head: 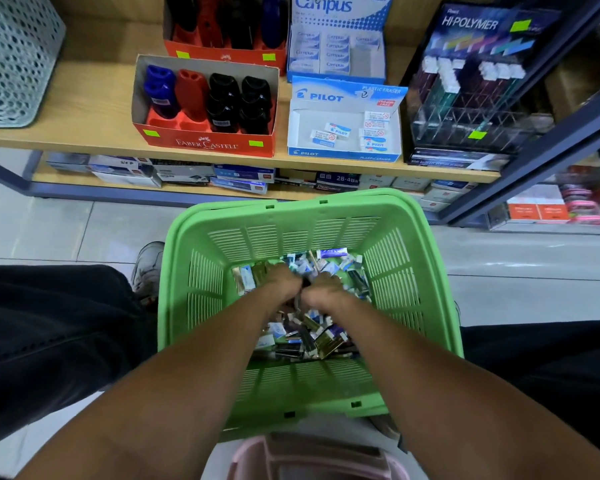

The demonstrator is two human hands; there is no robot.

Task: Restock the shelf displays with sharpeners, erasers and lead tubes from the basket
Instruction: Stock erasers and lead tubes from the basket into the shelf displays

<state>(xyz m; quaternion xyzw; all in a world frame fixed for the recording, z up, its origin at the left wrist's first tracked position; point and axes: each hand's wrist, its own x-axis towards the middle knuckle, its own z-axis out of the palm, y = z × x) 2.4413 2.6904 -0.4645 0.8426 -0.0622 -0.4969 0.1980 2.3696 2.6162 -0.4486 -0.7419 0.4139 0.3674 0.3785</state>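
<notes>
A green plastic basket (201, 306) stands on the floor in front of me, its bottom covered with a loose pile of small erasers and lead tubes (312, 337). Both of my hands reach down into that pile, side by side and almost touching. My left hand (279, 284) and my right hand (326, 289) have their fingers curled down among the items, and a small dark item shows between them. The fingertips are hidden, so what each hand holds cannot be made out.
On the wooden shelf (84, 109) stand a red Faber-Castell sharpener box (205, 143), a nearly empty Pilot eraser box (343, 133), a Campus eraser box (336, 53) and a Hi-Polymer lead display (471, 98). A grey mesh bin (11, 57) sits at left. Boxes fill the lower shelf.
</notes>
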